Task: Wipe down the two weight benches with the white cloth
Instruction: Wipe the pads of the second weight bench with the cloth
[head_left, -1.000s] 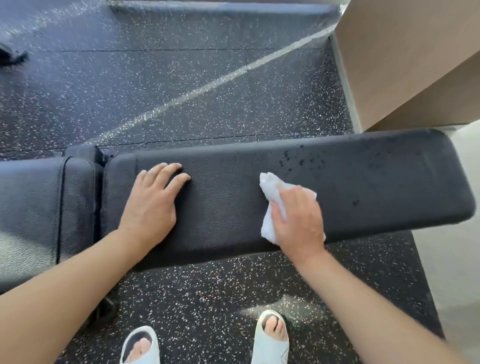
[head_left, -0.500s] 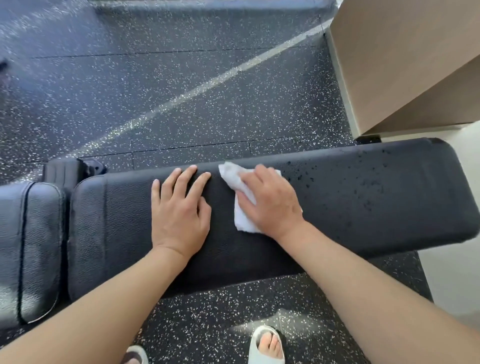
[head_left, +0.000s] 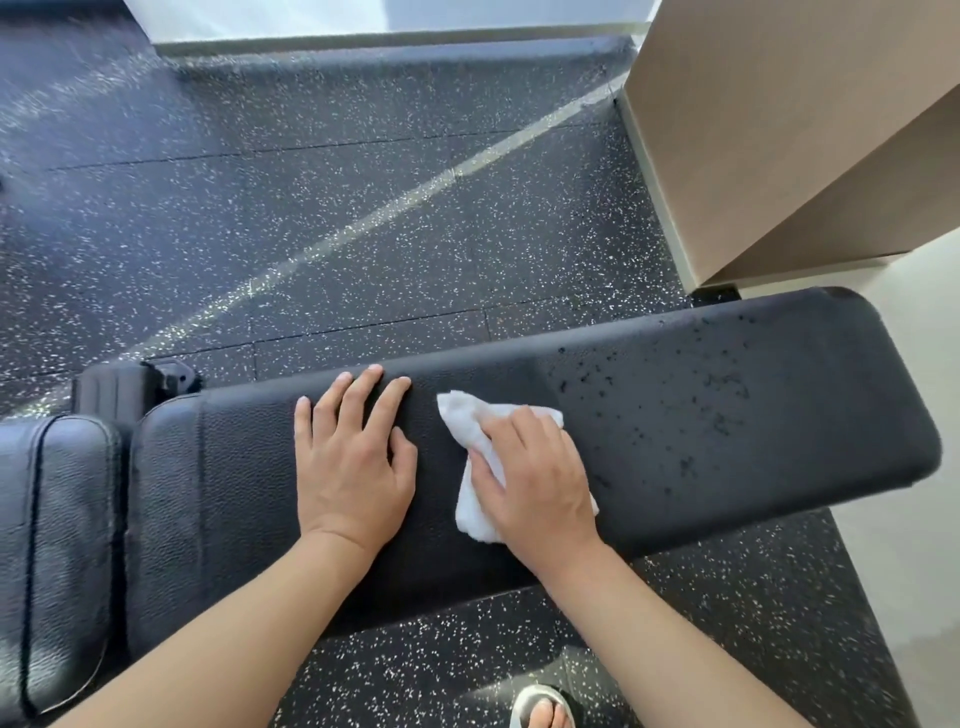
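A black padded weight bench (head_left: 727, 415) lies across the view, its right half speckled with dark wet droplets. My right hand (head_left: 535, 483) presses a crumpled white cloth (head_left: 475, 441) flat onto the middle of the long pad, fingers spread over it. Just left of it, my left hand (head_left: 353, 457) rests flat on the pad with straight fingers. The bench's shorter seat pad (head_left: 62, 545) sits at the far left, behind a gap.
Black speckled rubber flooring (head_left: 311, 208) surrounds the bench. A tan box-like cabinet (head_left: 779, 130) stands at the back right, close to the bench's far end. Pale floor (head_left: 909, 571) lies to the right. One foot in a white sandal (head_left: 543, 709) shows at the bottom.
My right hand slid the cloth left along the pad, from mid-bench toward my left hand, then held near it. My left hand shifted slightly right. The view tilted up.
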